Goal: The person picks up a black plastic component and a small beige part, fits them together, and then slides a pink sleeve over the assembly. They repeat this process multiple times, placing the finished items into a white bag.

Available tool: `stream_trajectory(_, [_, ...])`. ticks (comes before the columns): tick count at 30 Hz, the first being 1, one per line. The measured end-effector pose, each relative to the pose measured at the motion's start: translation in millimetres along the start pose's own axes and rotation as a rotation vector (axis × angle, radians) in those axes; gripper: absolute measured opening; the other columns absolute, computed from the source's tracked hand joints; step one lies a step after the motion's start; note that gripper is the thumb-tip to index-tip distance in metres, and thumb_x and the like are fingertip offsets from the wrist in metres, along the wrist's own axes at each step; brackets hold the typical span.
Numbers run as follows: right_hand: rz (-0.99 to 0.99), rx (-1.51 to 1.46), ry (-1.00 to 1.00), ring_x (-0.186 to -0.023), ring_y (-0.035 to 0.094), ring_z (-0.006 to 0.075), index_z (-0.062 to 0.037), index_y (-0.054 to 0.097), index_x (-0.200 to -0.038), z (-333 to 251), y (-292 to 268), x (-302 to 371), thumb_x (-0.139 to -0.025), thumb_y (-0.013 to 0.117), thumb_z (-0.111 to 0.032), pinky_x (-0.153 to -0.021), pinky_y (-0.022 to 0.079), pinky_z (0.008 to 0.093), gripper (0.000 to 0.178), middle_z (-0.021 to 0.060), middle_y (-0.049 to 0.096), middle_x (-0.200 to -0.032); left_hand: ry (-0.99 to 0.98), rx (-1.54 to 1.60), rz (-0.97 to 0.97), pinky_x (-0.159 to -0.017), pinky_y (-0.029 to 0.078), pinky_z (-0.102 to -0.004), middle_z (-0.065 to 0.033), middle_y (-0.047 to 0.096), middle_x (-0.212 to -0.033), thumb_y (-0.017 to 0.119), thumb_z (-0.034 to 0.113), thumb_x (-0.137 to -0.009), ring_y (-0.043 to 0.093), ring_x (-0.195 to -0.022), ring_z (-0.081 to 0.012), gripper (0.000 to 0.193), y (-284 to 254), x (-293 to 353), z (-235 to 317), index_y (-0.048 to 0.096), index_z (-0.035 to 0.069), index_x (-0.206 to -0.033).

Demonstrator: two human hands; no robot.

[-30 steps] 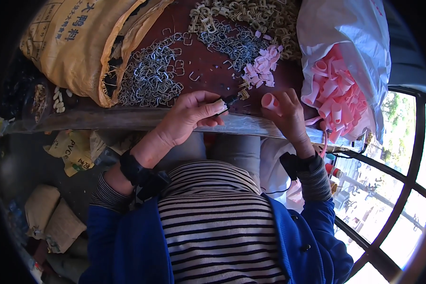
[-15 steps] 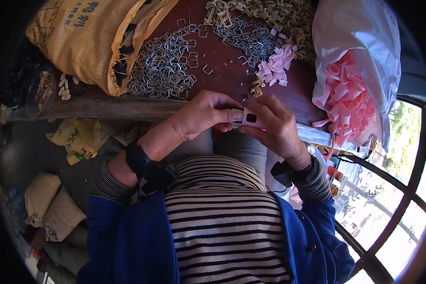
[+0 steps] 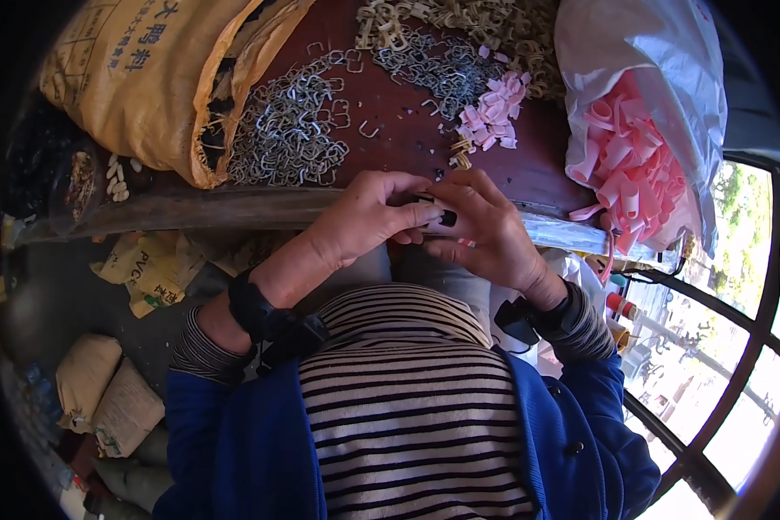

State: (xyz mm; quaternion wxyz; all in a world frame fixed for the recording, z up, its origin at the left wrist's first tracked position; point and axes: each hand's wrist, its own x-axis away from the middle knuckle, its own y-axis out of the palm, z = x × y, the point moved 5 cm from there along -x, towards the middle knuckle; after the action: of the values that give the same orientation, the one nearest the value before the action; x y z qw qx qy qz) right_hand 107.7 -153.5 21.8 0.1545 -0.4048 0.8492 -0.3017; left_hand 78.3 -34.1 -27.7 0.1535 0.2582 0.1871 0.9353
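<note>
Just in front of the table edge, my two hands meet over a small pale pink plastic piece with a dark squarish opening. My left hand is closed, its thumb laid against the piece's left side. Closed round the right side is my right hand, with the fingers curled over the top. The fingers cover much of the piece, and any smaller part between them cannot be made out. Beyond the hands lie small pink plastic bits and a loose metal clip.
Bent metal clips are heaped beside an orange woven sack. Darker metal pieces and beige clips lie farther back. At right, a white bag holds curled pink plastic pieces. The wooden table edge runs across.
The pink piece has tilted and shifted slightly left, more covered by my fingers. My right hand has moved left and turned over it. The whole view has shifted a little.
</note>
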Motion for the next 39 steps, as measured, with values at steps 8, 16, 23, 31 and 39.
stream_trajectory(8, [-0.153, -0.255, -0.310, -0.101, 0.045, 0.0327, 0.0020, 0.039, -0.116, -7, -8, 6, -0.059, 0.071, -0.033, -0.086, 0.038, 0.0386, 0.074, 0.0191, 0.040, -0.115, 0.006, 0.136, -0.071, -0.055, 0.045, -0.0191, -0.0033, 0.056, -0.082, 0.063, 0.010, -0.072, 0.053, -0.064, -0.0074, 0.043, 15, -2, -5, 0.047, -0.002, -0.109])
stream_trajectory(16, [0.027, -0.225, -0.384, -0.098, 0.047, 0.0326, 0.0037, 0.042, -0.112, -1, -15, 31, -0.056, 0.072, -0.038, -0.083, 0.041, 0.0379, 0.076, 0.0183, 0.047, -0.106, -0.126, 0.192, -0.158, -0.058, 0.046, -0.0199, -0.0014, 0.054, -0.086, 0.063, 0.008, -0.070, 0.053, -0.070, -0.0084, 0.048, 42, -11, -8, 0.044, 0.002, -0.113])
stream_trajectory(23, [0.233, -0.162, -0.314, -0.085, 0.052, 0.0280, 0.0035, 0.045, -0.108, 5, -28, 45, -0.053, 0.073, -0.044, -0.074, 0.043, 0.0345, 0.078, 0.0145, 0.052, -0.099, -0.076, 0.237, -0.198, -0.062, 0.046, -0.0199, -0.0003, 0.051, -0.088, 0.064, 0.005, -0.069, 0.052, -0.077, -0.0083, 0.048, 66, -21, -6, 0.044, 0.002, -0.112])
stream_trajectory(31, [0.322, -0.114, -0.309, -0.078, 0.054, 0.0243, 0.0020, 0.051, -0.098, 12, -36, 47, -0.053, 0.074, -0.041, -0.069, 0.044, 0.0320, 0.066, 0.0122, 0.055, -0.089, 0.015, 0.236, -0.204, -0.069, 0.046, -0.0219, -0.0017, 0.051, -0.091, 0.065, 0.003, -0.069, 0.052, -0.081, -0.0098, 0.043, 70, -30, -8, 0.046, 0.001, -0.107])
stream_trajectory(39, [0.329, -0.200, -0.223, -0.079, 0.053, 0.0262, 0.0024, 0.053, -0.095, 18, -29, 46, -0.058, 0.071, -0.041, -0.069, 0.044, 0.0328, 0.060, 0.0133, 0.055, -0.087, 0.010, 0.190, -0.213, -0.072, 0.045, -0.0211, -0.0027, 0.052, -0.094, 0.065, 0.005, -0.069, 0.051, -0.085, -0.0095, 0.040, 67, -31, -10, 0.047, 0.001, -0.105])
